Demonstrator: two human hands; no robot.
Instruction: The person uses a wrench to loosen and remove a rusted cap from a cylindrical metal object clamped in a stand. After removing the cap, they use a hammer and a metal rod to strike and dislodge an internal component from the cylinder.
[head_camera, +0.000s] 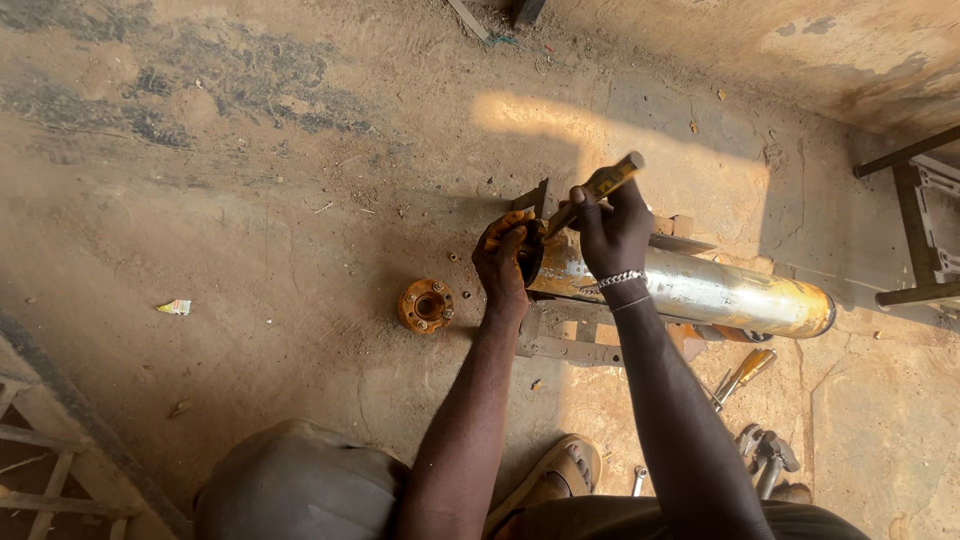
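One steel cylinder (700, 290), lengthwise left-right

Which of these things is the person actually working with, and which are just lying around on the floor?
In use: metal cylinder, yellow-handled tool in right hand, left hand on the cylinder's end.

Lying about: orange flange, screwdriver, paper scrap.

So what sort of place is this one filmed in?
Probably an open-air metal or repair workshop: a bare dirt-and-concrete floor, a rusty metal cylinder on steel supports, a loose rusted flange, and hand tools lying around.
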